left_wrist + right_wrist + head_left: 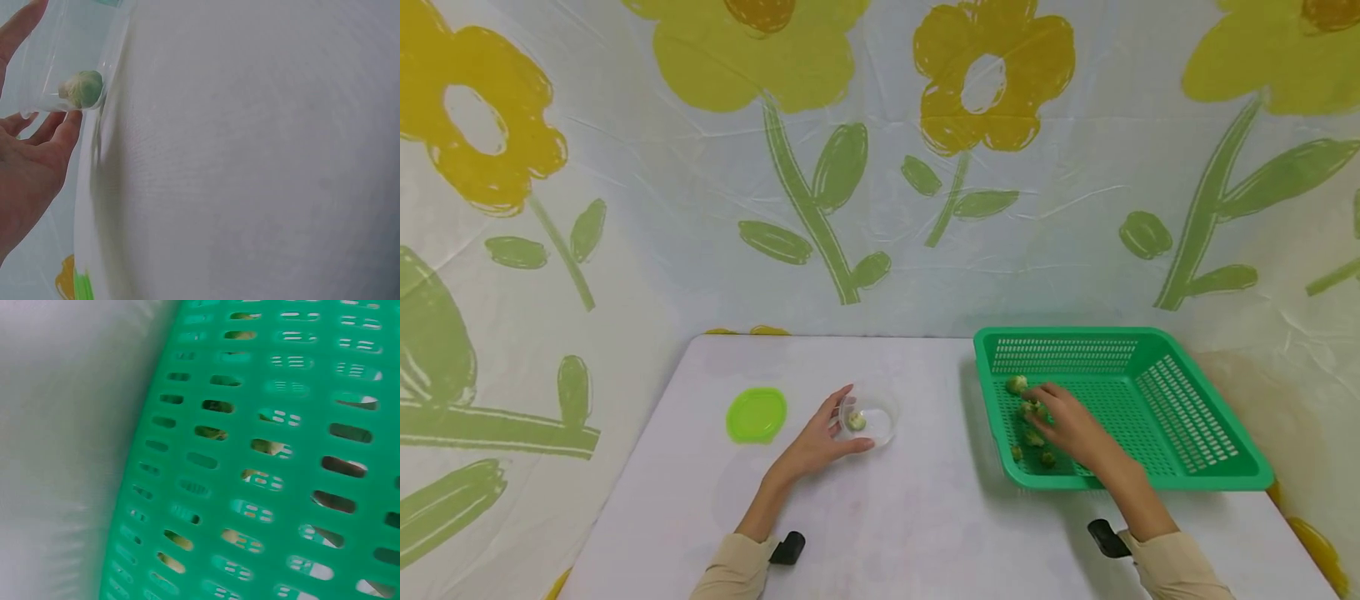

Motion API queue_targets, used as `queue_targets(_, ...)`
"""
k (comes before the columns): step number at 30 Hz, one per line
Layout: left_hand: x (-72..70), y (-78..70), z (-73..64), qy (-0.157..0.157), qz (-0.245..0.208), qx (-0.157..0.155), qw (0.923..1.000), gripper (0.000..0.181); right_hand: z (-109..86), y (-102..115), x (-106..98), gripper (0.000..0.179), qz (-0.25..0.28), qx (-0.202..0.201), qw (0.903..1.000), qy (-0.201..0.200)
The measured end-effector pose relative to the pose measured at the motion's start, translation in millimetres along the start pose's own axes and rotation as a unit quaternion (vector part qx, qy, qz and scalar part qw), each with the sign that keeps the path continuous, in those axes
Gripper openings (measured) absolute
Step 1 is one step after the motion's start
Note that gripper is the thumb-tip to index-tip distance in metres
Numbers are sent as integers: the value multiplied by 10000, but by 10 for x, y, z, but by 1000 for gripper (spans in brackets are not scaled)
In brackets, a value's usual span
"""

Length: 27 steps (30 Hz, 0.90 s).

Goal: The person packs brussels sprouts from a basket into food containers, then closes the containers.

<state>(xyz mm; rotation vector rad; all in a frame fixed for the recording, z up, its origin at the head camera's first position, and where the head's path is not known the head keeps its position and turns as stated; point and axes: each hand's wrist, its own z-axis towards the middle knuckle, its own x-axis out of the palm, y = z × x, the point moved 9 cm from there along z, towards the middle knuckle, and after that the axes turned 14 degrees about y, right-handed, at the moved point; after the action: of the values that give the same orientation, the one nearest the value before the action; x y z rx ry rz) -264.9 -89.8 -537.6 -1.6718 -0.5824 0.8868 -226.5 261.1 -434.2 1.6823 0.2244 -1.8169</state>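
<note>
Left hand: your left hand [814, 443], near the middle of the frame, grasps a small, round, clear plastic cup [882, 429], thumb along its lower side, fingers at its left and upper side.
Cup contents: one small, round, pale-green leafy vegetable [856, 420] sits toward the cup's left side.
Right hand: your right hand [1071, 427] reaches into the left part of the large green slotted plastic basket [1067, 332] at the frame's right, fingers bent down among the loose pale-green vegetables [1017, 384]; whether it pinches one I cannot tell, as the fingertips are hidden.
Lime-green disc: a flat, round, lid-like plastic piece [756, 415] lies left of your left hand on the white bench [925, 517].
Picking: the step looks like taking a single piece from the cluster; pinch it across its widest part, so the neighbours don't roll against your fingers.
Basket rim: you would do well to lift straight up and clear the left wall before swinging sideways.
Cup grip: hold it lightly but steadily; thin walls may flex, and a light cup could tip.
</note>
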Motion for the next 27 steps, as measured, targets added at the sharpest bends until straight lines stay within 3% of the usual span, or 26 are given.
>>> queue_targets(9,4,-11,-4,24,24,-4,10000,108,30,-128,168,31,290,276,9972,624)
queue_targets(16,2,-17,-1,31,32,15,10000,108,75,-142,228,32,222,279,9947,968)
queue_targets(27,-2,9,0,4,27,-84,10000,107,106,-155,237,25,125,423,9930,1095)
